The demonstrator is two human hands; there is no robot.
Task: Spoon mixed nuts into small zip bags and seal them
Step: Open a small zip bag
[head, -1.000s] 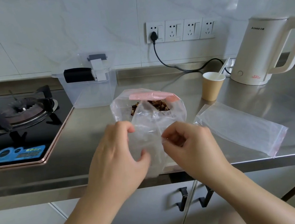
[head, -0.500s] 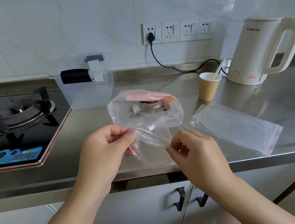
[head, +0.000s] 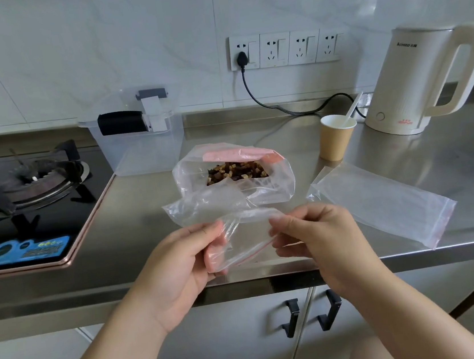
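An empty small clear zip bag (head: pixel 236 233) with a red zip line hangs over the counter's front edge. My left hand (head: pixel 186 263) pinches its left side and my right hand (head: pixel 314 238) pinches its right side. Just behind it stands a larger clear bag (head: pixel 278 183), mouth open, with mixed nuts (head: pixel 236 172) showing inside. A stack of flat empty zip bags (head: pixel 382 206) lies to the right. A white plastic spoon (head: pixel 352 110) leans in a brown paper cup (head: pixel 335 137) further back.
A gas hob (head: pixel 22 190) fills the left of the steel counter (head: pixel 450 153). Behind the nuts sits a clear plastic container (head: pixel 142 149). A white kettle (head: pixel 423 76) stands at the back right, its black cord (head: pixel 280 108) plugged into the wall sockets.
Both hands have lifted the small bag and pulled it toward me. The nuts, hidden behind plastic half a second ago, show again in the larger bag.
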